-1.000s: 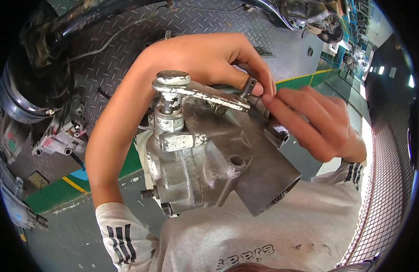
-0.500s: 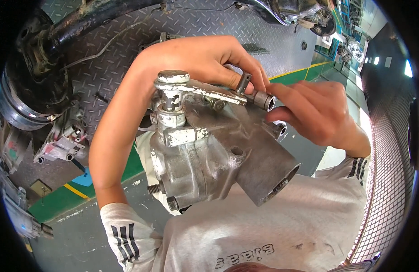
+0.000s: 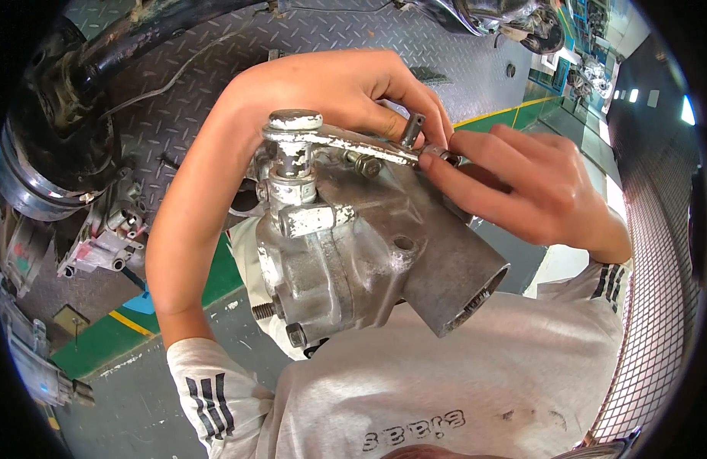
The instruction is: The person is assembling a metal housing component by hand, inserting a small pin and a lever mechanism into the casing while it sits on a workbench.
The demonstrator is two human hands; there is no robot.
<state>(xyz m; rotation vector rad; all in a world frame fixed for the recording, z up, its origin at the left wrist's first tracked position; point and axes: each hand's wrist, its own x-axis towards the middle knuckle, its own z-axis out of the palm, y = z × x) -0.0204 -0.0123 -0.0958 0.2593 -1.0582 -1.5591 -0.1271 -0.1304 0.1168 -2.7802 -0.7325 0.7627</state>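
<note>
A grey cast-metal housing (image 3: 369, 260) with a wide open tube at its lower right stands in front of my torso. A lever (image 3: 353, 145) with flaking white paint runs from an upright post (image 3: 292, 157) toward the right. My left hand (image 3: 376, 96) reaches over from behind, its thumb and fingers closed around a short metal sleeve (image 3: 439, 153) at the lever's end. Beside it a small drilled pin (image 3: 412, 130) sticks up. My right hand (image 3: 522, 180) pinches the sleeve from the right, fingertips covering much of it.
A large black axle-like part (image 3: 55, 122) lies at the left on a diamond-plate bench top (image 3: 330, 34). Smaller metal castings (image 3: 109, 237) sit below it. Black-painted machinery (image 3: 476, 15) is at the far edge. Wire mesh (image 3: 648, 268) runs down the right side.
My right fingers have moved left and closed over the sleeve's open end, which showed before. The left hand has shifted up slightly; the housing has barely moved.
</note>
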